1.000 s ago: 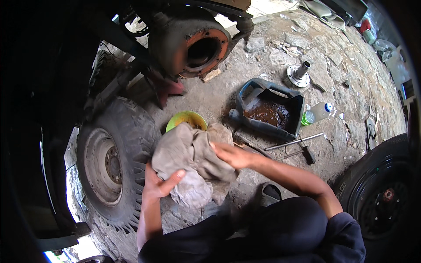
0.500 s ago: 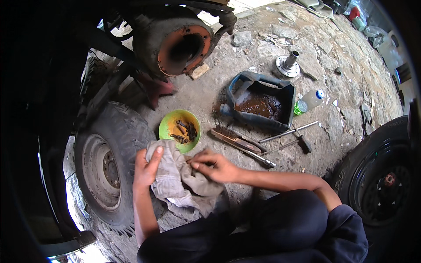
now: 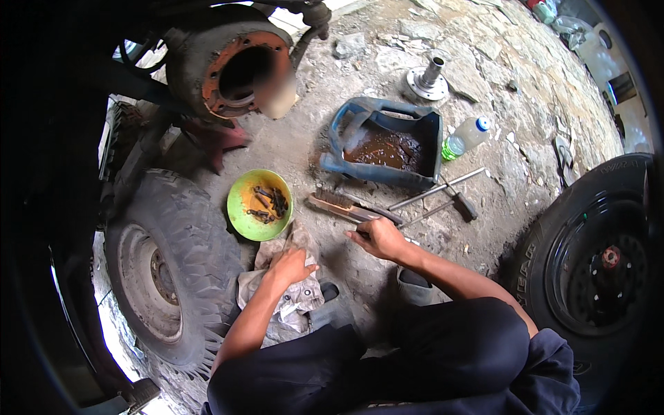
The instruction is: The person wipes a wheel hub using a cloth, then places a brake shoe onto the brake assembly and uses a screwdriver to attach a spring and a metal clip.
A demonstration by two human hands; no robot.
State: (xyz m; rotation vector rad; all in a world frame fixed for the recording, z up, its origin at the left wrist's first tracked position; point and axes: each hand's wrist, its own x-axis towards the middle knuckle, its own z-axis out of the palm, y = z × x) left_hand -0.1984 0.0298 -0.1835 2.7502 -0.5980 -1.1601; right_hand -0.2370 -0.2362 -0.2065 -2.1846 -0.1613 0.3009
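Note:
My left hand (image 3: 290, 265) lies over a dirty beige rag (image 3: 280, 301) low in front of my knees, its fingers curled onto the cloth. To the right, my right hand (image 3: 379, 238) is closed, with thumb and fingertips pinched together; whatever they hold is too small or hidden to make out. It hovers over or touches the tools beside a wooden-handled wire brush (image 3: 333, 202), and covers part of them. A green bowl (image 3: 238, 220) with several dark bolts stands just beyond the rag.
A cut-open jug (image 3: 436, 149) holds dark brown fluid. Near it are a plastic bottle (image 3: 468, 137), a flanged metal hub (image 3: 427, 84) and a T-handled bar (image 3: 465, 206). An orange-rimmed axle housing (image 3: 214, 76) hangs at upper left. Tyres stand left (image 3: 197, 235) and right (image 3: 529, 249).
My left hand has lowered the rag and now rests on top of it. My right hand has left the cloth and moved right and forward toward the tools. The view has shifted slightly.

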